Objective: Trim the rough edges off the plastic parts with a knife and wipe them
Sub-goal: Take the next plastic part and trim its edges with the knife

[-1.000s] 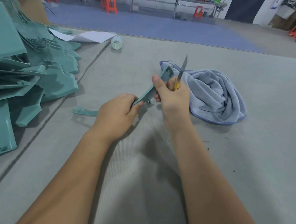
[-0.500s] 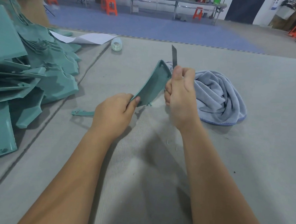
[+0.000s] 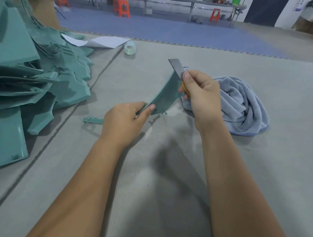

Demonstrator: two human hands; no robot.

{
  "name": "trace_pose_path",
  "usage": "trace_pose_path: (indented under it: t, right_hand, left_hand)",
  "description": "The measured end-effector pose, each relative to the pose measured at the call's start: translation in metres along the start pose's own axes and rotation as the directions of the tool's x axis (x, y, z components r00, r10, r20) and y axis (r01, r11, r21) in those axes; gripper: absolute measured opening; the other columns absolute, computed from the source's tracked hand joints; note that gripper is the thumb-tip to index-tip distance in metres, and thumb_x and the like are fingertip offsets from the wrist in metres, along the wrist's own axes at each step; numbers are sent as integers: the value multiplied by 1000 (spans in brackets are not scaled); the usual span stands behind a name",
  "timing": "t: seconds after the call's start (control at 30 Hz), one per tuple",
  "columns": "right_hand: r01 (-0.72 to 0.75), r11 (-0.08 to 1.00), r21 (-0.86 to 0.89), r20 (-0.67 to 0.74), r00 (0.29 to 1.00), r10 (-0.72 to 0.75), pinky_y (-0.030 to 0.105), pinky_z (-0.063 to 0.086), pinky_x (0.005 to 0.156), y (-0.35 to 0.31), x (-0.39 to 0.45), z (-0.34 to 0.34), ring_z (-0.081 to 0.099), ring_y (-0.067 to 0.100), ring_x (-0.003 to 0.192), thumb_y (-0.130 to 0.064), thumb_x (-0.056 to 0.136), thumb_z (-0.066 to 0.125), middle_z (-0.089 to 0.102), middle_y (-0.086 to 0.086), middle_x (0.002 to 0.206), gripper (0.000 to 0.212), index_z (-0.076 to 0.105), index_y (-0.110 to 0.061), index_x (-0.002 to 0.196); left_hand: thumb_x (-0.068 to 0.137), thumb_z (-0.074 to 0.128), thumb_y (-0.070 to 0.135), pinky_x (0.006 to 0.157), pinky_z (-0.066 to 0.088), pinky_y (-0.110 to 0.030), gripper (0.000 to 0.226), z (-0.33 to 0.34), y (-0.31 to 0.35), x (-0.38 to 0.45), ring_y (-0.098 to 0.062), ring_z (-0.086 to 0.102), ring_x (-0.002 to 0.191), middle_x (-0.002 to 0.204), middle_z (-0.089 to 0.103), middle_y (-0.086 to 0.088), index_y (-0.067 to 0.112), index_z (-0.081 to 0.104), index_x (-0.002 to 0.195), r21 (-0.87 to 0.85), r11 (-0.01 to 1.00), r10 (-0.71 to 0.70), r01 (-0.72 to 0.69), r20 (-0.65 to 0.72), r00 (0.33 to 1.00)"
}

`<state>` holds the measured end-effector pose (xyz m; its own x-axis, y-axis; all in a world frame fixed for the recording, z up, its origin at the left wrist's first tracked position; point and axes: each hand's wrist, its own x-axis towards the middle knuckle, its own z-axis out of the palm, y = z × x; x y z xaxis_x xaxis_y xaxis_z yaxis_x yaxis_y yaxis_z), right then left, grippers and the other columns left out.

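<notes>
Plastic part point(image 3: 165, 96): thin, curved, apparently light and slightly flexible; left hand point(image 3: 124, 122) pinches its lower corner. Knife point(image 3: 177, 67): right hand point(image 3: 201, 95) grips handle, blade at the part's upper edge, contact unclear.

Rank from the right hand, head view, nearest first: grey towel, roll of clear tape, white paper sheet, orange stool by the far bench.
From the right hand:
1. Grey towel, bunched on the mat right beside the hand, to its right.
2. Roll of clear tape, farther back on the mat, to the left.
3. White paper sheet, just beyond the tape, farther left.
4. Orange stool, across the blue floor.
</notes>
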<state>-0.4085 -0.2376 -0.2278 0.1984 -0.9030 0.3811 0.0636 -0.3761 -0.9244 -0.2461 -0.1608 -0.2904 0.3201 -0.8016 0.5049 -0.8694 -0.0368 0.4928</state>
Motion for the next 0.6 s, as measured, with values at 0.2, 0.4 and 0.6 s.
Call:
trace_pose_path:
  t: [0.2,0.4,0.6]
  right_hand:
    - [24,994,-104,88,996,-15,18,36,60,1,-2,-1,41,4,54,-10,98,54,49,1,59,29,63,-14,71]
    - [79,994,-80,-13,997,-80,18,36,54,-8,0,0,42,4,52,-11,96,55,51,1,62,22,65,-14,77]
    - [59,982,-180,23,998,-56,25,35,56,-6,-1,1,39,10,55,-10,96,54,47,2,60,23,65,-11,77]
  left_hand:
    - [90,35,62,49,39,-31,55,0,-1,1,-11,50,50,52,54,-1,17,55,67,-26,1000,-8,8,-19,1000]
    - [89,38,62,47,35,-29,49,0,-1,-1,-10,48,48,50,52,-1,22,54,66,-52,999,-13,12,-18,1000]
    - [91,39,59,49,39,-31,50,-1,-1,-2,-13,49,50,52,52,-1,19,54,66,-57,998,-1,1,-9,1000]
